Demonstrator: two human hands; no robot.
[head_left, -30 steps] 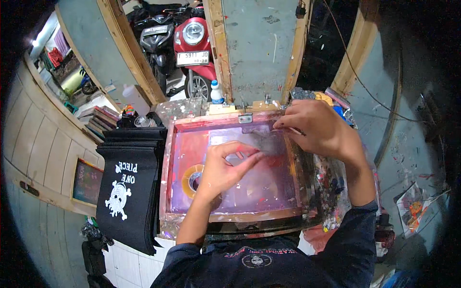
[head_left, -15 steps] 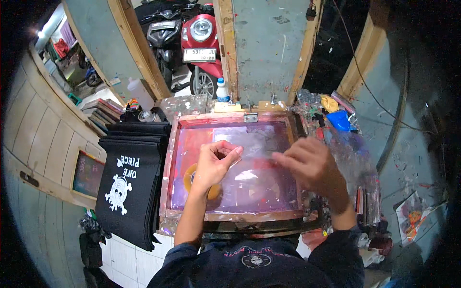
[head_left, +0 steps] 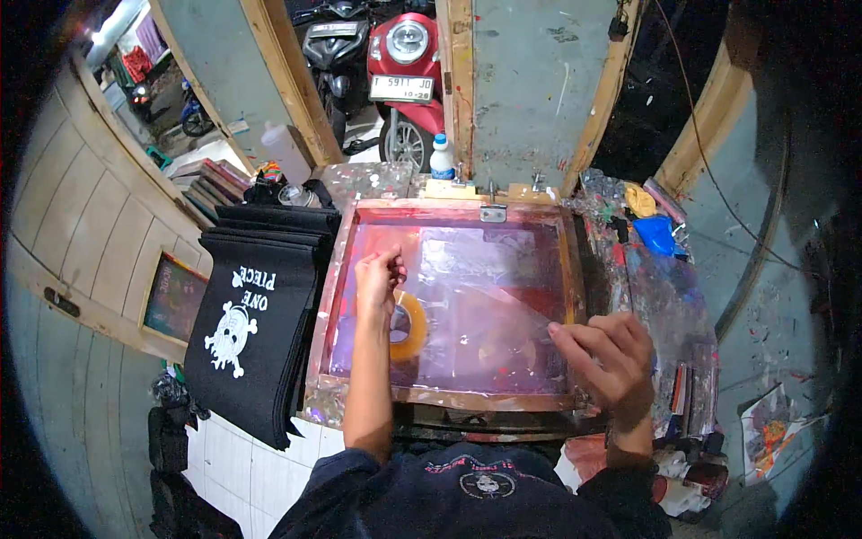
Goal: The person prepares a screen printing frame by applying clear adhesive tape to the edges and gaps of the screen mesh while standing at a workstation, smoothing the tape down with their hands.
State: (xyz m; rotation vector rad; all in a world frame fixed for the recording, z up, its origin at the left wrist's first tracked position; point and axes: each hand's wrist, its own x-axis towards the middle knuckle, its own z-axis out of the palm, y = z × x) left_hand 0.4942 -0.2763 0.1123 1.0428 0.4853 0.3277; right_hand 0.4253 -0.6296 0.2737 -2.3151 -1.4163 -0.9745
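Note:
A wooden-framed printing screen (head_left: 449,402) lies flat before me, its mesh stained purple and red. My right hand (head_left: 615,359), over its right side, pinches the end of a thin strip of clear tape (head_left: 521,305). The strip runs faintly up and left across the mesh toward my left hand (head_left: 382,277). That hand is closed over the screen's left part, fingertips curled together; the tape's far end is hard to make out there. Just beside my left wrist a yellowish roll of tape (head_left: 411,331) rests on the mesh, partly hidden by my forearm.
A stack of black printed fabric pieces (head_left: 269,296) hangs left of the screen. A metal hinge clamp (head_left: 493,214) grips the far rail, with a white bottle (head_left: 441,160) behind it. Blue (head_left: 655,235) and yellow cloths (head_left: 639,200) lie at right. Motorbikes (head_left: 406,81) stand beyond the doorway.
My hands have moved apart: the left went left, the right went down and to the right. The clear strip now shows between them. The whole view has shifted slightly.

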